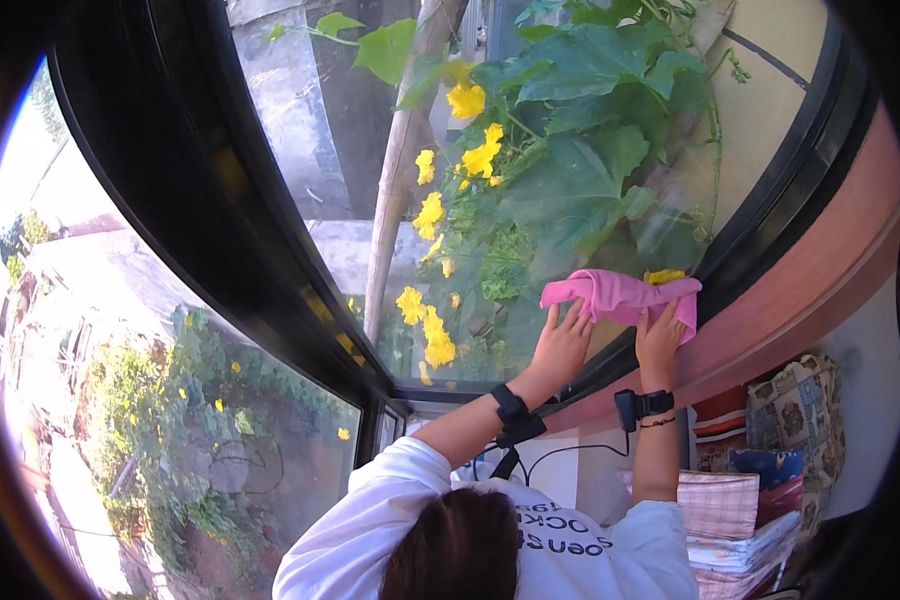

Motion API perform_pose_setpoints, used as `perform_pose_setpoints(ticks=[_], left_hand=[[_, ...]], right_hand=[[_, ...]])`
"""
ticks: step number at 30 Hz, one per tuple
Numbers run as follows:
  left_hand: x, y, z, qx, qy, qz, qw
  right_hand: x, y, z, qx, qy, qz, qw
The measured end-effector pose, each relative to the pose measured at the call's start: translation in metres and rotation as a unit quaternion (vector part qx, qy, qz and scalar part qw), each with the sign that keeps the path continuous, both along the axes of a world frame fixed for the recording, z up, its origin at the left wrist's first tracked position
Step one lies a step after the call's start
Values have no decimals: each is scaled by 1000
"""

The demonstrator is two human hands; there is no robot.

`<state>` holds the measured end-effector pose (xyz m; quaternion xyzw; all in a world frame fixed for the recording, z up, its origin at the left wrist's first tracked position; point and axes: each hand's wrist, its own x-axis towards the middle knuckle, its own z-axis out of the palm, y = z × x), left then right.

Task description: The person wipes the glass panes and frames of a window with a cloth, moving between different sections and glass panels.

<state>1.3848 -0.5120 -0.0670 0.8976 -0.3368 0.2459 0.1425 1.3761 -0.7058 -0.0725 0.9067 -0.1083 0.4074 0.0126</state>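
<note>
A pink cloth [620, 296] lies bunched lengthwise against the lower part of the window glass [540, 350], close to the dark frame on the right. My left hand [565, 343] has its fingers at the left part of the cloth, gripping its lower edge. At the cloth's right end, my right hand [660, 345] holds it, with a corner hanging down past the fingers. Both arms reach up from the bottom, in white sleeves. Some fingertips are hidden by the cloth's folds.
A dark window frame [770, 205] curves along the right, beside a reddish sill [820, 235]. Folded fabrics [735, 520] are stacked at the lower right. A black cable [575, 452] runs between wrist-worn devices. Leaves and yellow flowers [480, 150] show through the glass.
</note>
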Motion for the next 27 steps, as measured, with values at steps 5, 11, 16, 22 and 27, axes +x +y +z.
perform_pose_setpoints(ticks=[5, 11, 16, 22, 27], left_hand=[[9, 37, 22, -31, -63, 2, 998], [24, 92, 49, -72, -154, 170, 971], [36, 175, 72, -119, -175, 315, 925], [29, 248, 37, -121, -186, 396, 891], [11, 256, -10, -93, -79, 403, 907]], right_hand=[[-3, 34, 31, 154, -7, 51, 987], [26, 110, 113, 90, -164, 201, 962], [45, 191, 148, -28, -144, 314, 938], [60, 270, 127, -149, -109, 381, 906], [58, 290, 70, -98, 10, 431, 897]])
